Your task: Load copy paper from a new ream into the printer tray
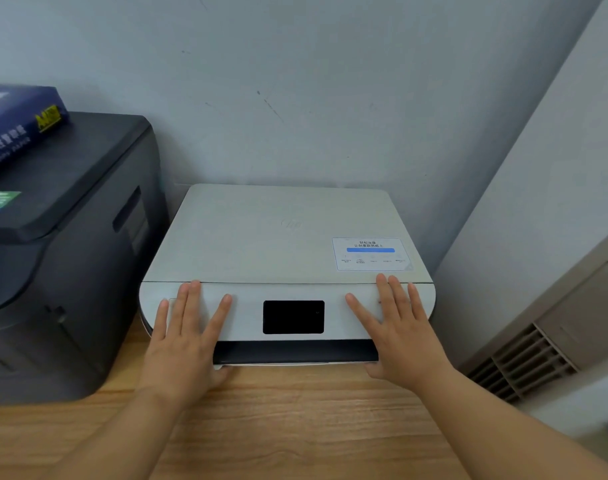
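Observation:
A white printer (281, 233) sits on a wooden desk (278, 420) against the wall, with a black screen (293, 317) on its front panel. Below the panel runs the dark front of the paper tray (295, 351), closed or nearly so. My left hand (184, 337) lies flat on the panel's left side, fingers spread, thumb hooked under the tray's lower edge. My right hand (396, 327) rests flat on the right side the same way. A blue wrapped ream of copy paper (16, 124) lies on top of a dark printer at the left.
A large dark grey printer (63, 258) stands close to the white printer's left side. On the right stands a beige air-conditioner unit (552, 337) with a vent grille. A white sticker (371, 253) is on the printer lid.

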`<action>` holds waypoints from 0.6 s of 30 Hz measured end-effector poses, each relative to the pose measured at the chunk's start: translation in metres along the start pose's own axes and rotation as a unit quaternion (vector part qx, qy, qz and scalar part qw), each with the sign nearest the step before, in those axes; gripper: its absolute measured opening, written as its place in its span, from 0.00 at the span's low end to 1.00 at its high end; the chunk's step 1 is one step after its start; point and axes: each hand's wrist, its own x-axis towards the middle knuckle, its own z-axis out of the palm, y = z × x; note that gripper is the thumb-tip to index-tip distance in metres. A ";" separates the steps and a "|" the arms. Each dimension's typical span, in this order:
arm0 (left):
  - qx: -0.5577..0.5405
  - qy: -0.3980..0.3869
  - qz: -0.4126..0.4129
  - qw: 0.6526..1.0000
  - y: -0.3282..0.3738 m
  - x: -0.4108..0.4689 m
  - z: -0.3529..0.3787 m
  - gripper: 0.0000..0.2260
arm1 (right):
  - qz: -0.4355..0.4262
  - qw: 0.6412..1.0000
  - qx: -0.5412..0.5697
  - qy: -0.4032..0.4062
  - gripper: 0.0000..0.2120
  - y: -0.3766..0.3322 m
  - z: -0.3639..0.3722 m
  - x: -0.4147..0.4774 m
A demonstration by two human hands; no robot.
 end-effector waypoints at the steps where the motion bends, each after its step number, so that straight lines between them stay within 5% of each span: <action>1: 0.001 -0.002 0.002 1.000 0.000 0.000 -0.001 0.59 | 0.001 1.000 0.000 -0.002 0.66 0.000 -0.001 0.000; 18: 0.002 -0.075 -0.025 0.997 0.004 -0.006 -0.029 0.57 | 0.065 0.996 0.049 -0.045 0.67 -0.008 -0.014 -0.004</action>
